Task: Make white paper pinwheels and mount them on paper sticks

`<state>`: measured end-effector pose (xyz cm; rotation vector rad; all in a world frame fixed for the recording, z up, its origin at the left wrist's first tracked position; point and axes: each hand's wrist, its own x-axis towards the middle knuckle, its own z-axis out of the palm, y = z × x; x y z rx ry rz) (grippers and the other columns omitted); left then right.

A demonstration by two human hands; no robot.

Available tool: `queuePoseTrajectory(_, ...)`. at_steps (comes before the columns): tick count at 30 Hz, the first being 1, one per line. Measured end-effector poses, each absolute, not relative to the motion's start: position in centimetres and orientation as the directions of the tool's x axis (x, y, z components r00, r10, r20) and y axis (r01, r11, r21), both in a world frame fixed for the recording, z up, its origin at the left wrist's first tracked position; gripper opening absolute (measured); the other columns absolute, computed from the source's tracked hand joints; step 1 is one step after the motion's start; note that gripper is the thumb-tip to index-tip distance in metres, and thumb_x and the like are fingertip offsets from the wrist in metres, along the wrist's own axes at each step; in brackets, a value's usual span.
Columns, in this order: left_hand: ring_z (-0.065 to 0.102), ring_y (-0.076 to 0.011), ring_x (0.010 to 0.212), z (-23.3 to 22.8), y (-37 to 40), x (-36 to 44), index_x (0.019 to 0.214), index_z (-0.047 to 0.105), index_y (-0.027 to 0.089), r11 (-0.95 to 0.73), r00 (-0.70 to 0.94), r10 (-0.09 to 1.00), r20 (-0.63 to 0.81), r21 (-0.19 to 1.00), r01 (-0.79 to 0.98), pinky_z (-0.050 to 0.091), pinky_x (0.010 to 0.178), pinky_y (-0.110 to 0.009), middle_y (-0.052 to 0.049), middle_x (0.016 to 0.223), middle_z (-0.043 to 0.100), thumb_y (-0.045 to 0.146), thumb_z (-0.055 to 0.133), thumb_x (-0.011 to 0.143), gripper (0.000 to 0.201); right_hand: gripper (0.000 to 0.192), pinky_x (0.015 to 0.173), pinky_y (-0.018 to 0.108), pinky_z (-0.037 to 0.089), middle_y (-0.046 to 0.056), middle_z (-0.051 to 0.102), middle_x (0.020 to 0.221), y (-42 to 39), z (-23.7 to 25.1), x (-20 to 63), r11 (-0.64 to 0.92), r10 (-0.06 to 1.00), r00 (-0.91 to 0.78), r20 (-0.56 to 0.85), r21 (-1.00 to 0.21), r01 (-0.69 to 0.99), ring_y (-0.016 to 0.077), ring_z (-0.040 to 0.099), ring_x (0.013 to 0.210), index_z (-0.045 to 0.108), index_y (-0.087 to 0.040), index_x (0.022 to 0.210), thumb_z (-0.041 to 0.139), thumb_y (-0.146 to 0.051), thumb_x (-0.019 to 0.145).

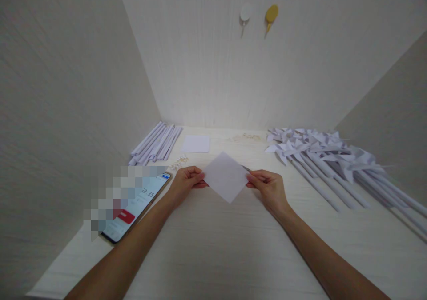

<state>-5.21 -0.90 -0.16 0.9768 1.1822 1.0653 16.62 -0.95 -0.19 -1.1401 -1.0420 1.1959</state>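
Note:
A square sheet of white paper (pixel 225 178) is held up over the table, turned so that its corners point up, down and to the sides. My left hand (pixel 187 181) pinches its left corner between thumb and fingers. At the right corner, my right hand (pixel 267 185) grips it the same way. The sheet looks flat. Just behind it, by the right fingers, a thin dark object (pixel 245 167) shows in part; its kind is hidden.
Rolled paper sticks (pixel 156 143) and a stack of white paper (pixel 196 143) lie at the back left. Small pale pieces (pixel 179 162) are near my left hand. A phone (pixel 136 209) lies left. Paper pinwheels (pixel 313 149) pile up at right. Two hooks (pixel 271 14) hang on the wall.

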Motion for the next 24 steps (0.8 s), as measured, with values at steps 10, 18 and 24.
queuePoseTrajectory(10,0.062,-0.0162,0.082,0.3,-1.6,-5.3,0.106,0.051,0.02,-0.047,0.209,0.973,0.101,0.967,-0.25,0.047,0.08,-0.032,-0.004,0.095,0.067,0.016,0.069,0.054,0.056,0.026,0.046,0.021,0.049,0.001,0.065,0.051,-0.9,-0.3,16.6,-0.104,0.986,0.101,-0.135,-0.958,-0.266,0.0084,0.055,0.043,0.065,-0.015,0.055,0.078,-0.03,0.039)
queuePoseTrajectory(18,0.064,-0.0182,0.076,0.5,-1.8,-4.6,0.073,0.068,0.017,0.015,0.008,1.0,-0.015,0.999,-0.034,0.05,0.077,-0.03,-0.003,0.078,0.07,0.021,0.072,0.045,0.028,0.028,0.04,0.02,0.046,0.0,0.062,0.047,-1.0,-0.3,16.4,-0.102,0.988,0.094,-0.125,-0.969,-0.226,0.008,0.052,0.039,0.062,-0.015,0.053,0.078,-0.032,0.038)
queuePoseTrajectory(24,0.063,-0.0152,0.066,0.7,-1.8,-4.6,0.058,0.068,0.019,-0.042,-0.031,0.999,0.043,0.999,0.029,0.051,0.07,-0.027,0.0,0.066,0.068,0.015,0.072,0.042,0.016,0.026,0.043,0.018,0.047,-0.001,0.062,0.047,-1.1,-0.3,16.6,-0.099,0.985,0.119,-0.129,-0.968,-0.23,0.0069,0.053,0.041,0.063,-0.015,0.056,0.077,-0.031,0.041)
